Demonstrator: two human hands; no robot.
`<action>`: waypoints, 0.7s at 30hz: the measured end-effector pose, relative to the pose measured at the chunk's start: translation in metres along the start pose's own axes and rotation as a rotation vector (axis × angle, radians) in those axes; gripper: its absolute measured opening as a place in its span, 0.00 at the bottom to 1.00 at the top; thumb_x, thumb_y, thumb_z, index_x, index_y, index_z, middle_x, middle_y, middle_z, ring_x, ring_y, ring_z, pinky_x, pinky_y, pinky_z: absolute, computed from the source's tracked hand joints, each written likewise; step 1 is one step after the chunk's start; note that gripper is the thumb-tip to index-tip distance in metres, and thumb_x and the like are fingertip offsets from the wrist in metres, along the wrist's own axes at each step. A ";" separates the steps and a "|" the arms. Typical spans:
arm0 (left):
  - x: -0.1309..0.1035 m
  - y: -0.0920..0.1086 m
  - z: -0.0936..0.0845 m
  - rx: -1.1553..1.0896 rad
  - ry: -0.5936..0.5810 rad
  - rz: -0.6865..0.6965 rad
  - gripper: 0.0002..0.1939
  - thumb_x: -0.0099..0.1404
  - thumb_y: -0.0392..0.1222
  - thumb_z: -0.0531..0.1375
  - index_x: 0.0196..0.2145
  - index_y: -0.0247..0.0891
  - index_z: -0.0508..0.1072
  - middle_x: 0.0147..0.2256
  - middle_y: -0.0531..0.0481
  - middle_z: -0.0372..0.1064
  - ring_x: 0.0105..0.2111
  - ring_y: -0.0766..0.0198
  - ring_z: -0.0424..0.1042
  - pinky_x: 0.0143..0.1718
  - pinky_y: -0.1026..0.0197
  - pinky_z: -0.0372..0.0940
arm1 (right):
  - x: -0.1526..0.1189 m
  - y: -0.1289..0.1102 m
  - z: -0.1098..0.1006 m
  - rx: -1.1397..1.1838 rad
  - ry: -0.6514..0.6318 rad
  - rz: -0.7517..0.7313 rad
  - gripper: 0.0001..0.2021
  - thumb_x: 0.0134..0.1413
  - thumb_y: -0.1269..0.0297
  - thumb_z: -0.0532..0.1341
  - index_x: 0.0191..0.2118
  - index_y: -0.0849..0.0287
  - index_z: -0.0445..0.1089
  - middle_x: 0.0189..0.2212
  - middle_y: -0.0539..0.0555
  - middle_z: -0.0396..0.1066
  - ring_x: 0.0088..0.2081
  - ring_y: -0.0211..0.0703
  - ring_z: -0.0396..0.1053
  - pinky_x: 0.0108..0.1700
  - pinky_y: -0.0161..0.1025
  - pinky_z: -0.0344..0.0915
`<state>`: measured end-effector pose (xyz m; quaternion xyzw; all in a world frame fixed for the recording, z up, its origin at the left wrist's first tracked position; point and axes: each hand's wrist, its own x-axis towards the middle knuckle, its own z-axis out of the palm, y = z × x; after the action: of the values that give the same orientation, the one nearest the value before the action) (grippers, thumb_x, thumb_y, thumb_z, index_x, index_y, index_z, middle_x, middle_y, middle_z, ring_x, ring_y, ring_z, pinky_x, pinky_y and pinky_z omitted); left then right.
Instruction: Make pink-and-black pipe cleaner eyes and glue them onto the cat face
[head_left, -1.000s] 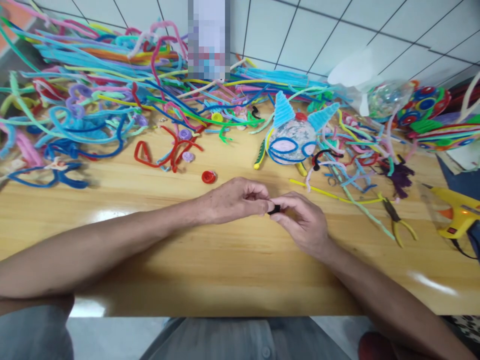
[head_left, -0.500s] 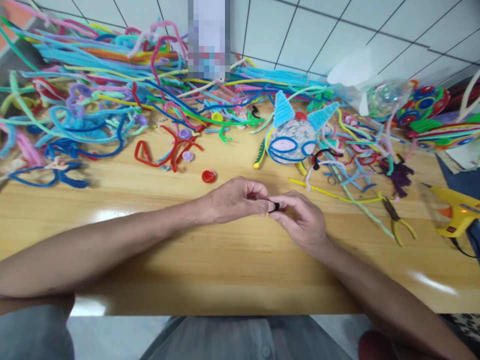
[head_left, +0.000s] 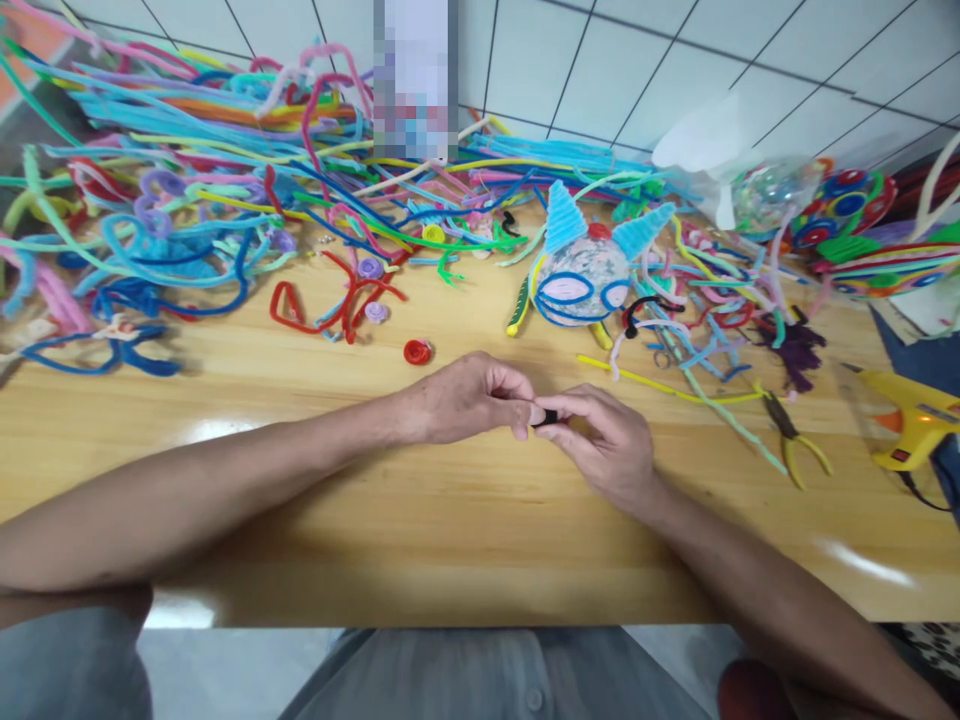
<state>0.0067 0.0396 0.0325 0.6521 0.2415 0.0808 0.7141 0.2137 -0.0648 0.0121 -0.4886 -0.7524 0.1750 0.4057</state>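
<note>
Near the middle of the table, my left hand (head_left: 476, 400) and my right hand (head_left: 604, 440) meet fingertip to fingertip. Between them is a small black piece (head_left: 550, 416), pinched by the thumb and fingers of both; most of it is covered. Just beyond stands a round speckled figure (head_left: 581, 270) with two blue pointed ears and blue-rimmed pink eye shapes. A coiled red piece (head_left: 417, 352) lies beyond my left wrist. A yellow pipe cleaner (head_left: 660, 386) lies past my right hand.
Piles of coloured pipe cleaners (head_left: 187, 250) spread across the back and left. Pliers with yellow handles (head_left: 795, 440) and a yellow glue gun (head_left: 915, 420) lie at the right. Colourful decorated balls (head_left: 847, 208) sit at the back right, beside clear plastic.
Both hands stay almost in place. The fingers have shifted slightly around the black piece, and a little more of it shows.
</note>
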 end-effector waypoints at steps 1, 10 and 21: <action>0.000 0.000 0.000 0.008 -0.007 0.004 0.14 0.66 0.47 0.64 0.30 0.34 0.79 0.24 0.55 0.70 0.24 0.72 0.59 0.27 0.67 0.53 | 0.000 0.000 0.000 0.006 -0.003 0.004 0.08 0.65 0.63 0.68 0.49 0.52 0.79 0.32 0.51 0.79 0.32 0.40 0.76 0.35 0.37 0.73; -0.001 -0.005 -0.001 0.053 -0.031 0.052 0.15 0.67 0.48 0.63 0.31 0.33 0.80 0.25 0.54 0.73 0.25 0.71 0.63 0.29 0.67 0.55 | -0.001 0.000 -0.001 0.045 -0.010 -0.031 0.09 0.63 0.67 0.69 0.48 0.50 0.79 0.36 0.51 0.83 0.34 0.39 0.79 0.38 0.36 0.74; -0.004 0.004 -0.001 0.104 0.174 0.038 0.18 0.71 0.53 0.61 0.38 0.34 0.80 0.26 0.55 0.70 0.23 0.72 0.62 0.26 0.68 0.57 | 0.001 0.008 0.000 -0.048 -0.001 0.073 0.07 0.66 0.65 0.66 0.48 0.51 0.78 0.34 0.50 0.78 0.34 0.41 0.74 0.38 0.39 0.72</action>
<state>0.0038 0.0391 0.0373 0.6833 0.2940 0.1381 0.6539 0.2181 -0.0606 0.0076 -0.5254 -0.7382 0.1716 0.3867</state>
